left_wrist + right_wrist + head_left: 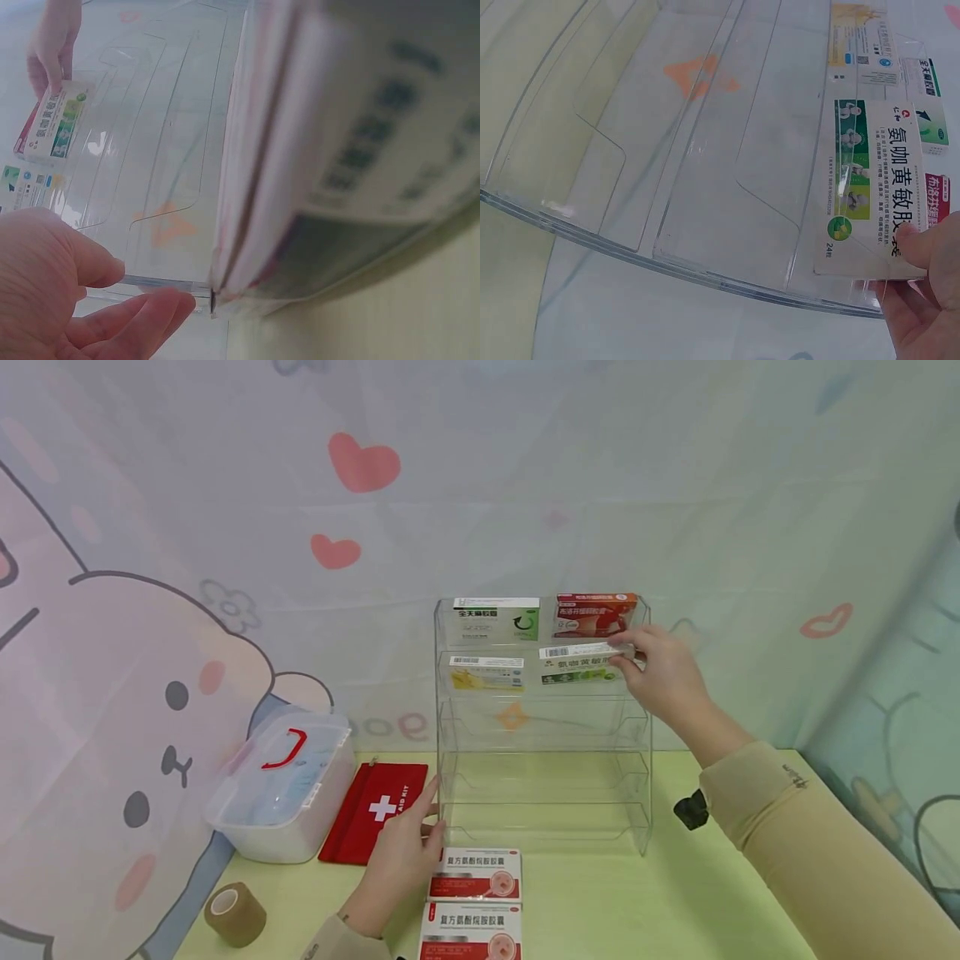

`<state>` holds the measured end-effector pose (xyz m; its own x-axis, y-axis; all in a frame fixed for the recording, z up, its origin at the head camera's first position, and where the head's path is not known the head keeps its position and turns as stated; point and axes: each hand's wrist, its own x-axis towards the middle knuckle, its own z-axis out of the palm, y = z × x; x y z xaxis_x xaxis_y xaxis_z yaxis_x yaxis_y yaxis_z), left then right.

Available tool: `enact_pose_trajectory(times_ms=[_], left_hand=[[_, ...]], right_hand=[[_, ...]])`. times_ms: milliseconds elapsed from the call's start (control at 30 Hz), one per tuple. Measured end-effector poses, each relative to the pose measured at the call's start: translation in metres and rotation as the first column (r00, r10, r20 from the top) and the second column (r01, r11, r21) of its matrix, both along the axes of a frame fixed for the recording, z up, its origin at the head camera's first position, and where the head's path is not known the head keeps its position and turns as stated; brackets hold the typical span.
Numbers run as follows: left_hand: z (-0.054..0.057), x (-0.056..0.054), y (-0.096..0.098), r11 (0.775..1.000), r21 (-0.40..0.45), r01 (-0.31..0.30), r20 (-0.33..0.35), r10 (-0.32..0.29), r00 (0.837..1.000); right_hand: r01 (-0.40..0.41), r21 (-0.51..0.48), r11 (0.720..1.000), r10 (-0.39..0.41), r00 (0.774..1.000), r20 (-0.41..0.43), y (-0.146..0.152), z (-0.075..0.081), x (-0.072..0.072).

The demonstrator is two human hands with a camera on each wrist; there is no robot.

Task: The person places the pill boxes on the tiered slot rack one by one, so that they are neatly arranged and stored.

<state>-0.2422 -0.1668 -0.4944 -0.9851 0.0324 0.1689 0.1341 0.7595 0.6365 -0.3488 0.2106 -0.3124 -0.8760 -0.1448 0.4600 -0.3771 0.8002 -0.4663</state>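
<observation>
A clear acrylic display rack point(543, 752) with stepped tiers stands on the table. My right hand point(663, 672) pinches the right end of a white-and-green medicine box point(870, 187) between thumb and fingers, at the second tier from the top. Low on the rack's left side, my left hand point(401, 856) holds the side panel's edge, thumb on one face and fingers on the other point(150, 319). A yellow-and-white medicine box point(486, 673) sits left on that same tier. Above are a green-and-white box point(495, 620) and a red box point(594, 616).
Two red-and-white capsule boxes point(476, 874) lie before the rack. Left of it are a red first aid pouch point(367, 818), a white lidded plastic box point(281, 785) and a brown bandage roll point(236, 914). A printed cloth point(480, 485) hangs behind.
</observation>
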Motion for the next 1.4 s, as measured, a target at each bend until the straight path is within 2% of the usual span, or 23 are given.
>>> enact_pose_trajectory(times_ms=[367, 767, 933, 1033, 1133, 1267, 1400], left_hand=[[-0.001, -0.001, 0.000, 1.000, -0.002, 0.007, -0.011, -0.007, 1.000], [0.000, -0.001, 0.000, 1.000, 0.005, 0.005, -0.018, -0.005, 1.000], [0.000, -0.002, 0.000, 1.000, 0.005, 0.008, -0.014, -0.008, 1.000], [-0.001, -0.002, 0.000, 1.000, 0.003, 0.008, -0.015, -0.008, 1.000], [-0.001, -0.001, -0.001, 1.000, 0.004, 0.011, -0.016, -0.011, 1.000], [-0.001, -0.001, -0.001, 1.000, 0.007, 0.015, -0.016, -0.015, 1.000], [-0.001, 0.000, -0.001, 1.000, 0.004, 0.012, -0.018, -0.011, 1.000]], right_hand=[[0.023, 0.039, 0.999, -0.023, 1.000, 0.006, 0.000, -0.003, -0.001], [0.034, 0.037, 0.999, -0.034, 0.999, 0.000, -0.003, -0.006, 0.001], [0.030, 0.019, 0.999, -0.029, 0.999, -0.041, -0.004, -0.009, 0.004], [0.024, -0.003, 1.000, -0.024, 0.994, -0.110, -0.005, -0.013, 0.007], [0.001, -0.027, 1.000, -0.007, 0.975, -0.221, -0.007, -0.019, 0.010], [-0.081, -0.038, 0.996, 0.060, 0.923, -0.379, -0.011, -0.031, 0.016], [-0.170, -0.015, 0.985, 0.146, 0.884, -0.445, -0.018, -0.045, 0.026]])
